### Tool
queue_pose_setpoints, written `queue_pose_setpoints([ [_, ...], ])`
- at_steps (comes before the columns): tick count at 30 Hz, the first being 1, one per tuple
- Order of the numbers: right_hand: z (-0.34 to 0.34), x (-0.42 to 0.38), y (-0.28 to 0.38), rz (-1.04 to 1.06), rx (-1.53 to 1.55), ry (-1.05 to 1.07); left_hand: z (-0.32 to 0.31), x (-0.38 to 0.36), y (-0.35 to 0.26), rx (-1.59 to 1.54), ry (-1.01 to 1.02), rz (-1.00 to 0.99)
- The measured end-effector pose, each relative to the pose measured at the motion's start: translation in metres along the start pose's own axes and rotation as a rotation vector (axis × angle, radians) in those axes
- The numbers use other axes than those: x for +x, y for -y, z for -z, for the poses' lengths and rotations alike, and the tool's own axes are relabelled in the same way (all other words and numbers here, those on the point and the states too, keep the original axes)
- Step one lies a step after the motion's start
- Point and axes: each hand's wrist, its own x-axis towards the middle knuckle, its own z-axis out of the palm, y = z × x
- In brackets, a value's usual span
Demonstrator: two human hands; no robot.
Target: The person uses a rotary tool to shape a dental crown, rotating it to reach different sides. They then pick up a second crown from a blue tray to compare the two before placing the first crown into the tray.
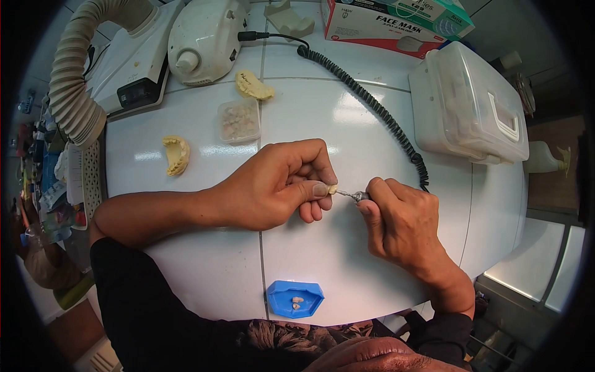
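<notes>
White glossy tabletop (347, 260) fills the scene, cluttered along its far edge. At its middle the person's left hand (279, 186) pinches a tiny cream-coloured tooth piece (333, 189) between thumb and forefinger, the other fingers curled under. The right hand (403, 220) is pressed closed around a slim metal rotary handpiece (358, 196), whose thin tip touches the tooth piece. A black coiled cord (372, 105) runs from the handpiece up to a rounded white motor unit (204, 37).

Near the front edge, just beside the person's body, sits a small blue plastic tray (279, 297) with two little tooth pieces in it. To the left lies a yellow plaster dental cast (176, 155); a second one (254, 85) lies farther back, beside a small clear plastic box (238, 121). A ribbed grey suction hose (77, 80) curves down the left side. On the right stand a translucent plastic case with a white handle (465, 105) and a face-mask carton (384, 25).
</notes>
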Motion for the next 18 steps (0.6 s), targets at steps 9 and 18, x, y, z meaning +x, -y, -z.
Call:
queue_pose_setpoints([
  [9, 0.0003, -0.0001, 0.0006, -0.007, 0.002, 0.003, 0.0004, -0.0001, 0.0007, 0.000, 0.002, 0.000],
  [18, 0.0003, 0.0002, 0.0007, -0.009, -0.003, -0.001, 0.0010, 0.0000, 0.0021, 0.002, 0.000, -0.011],
])
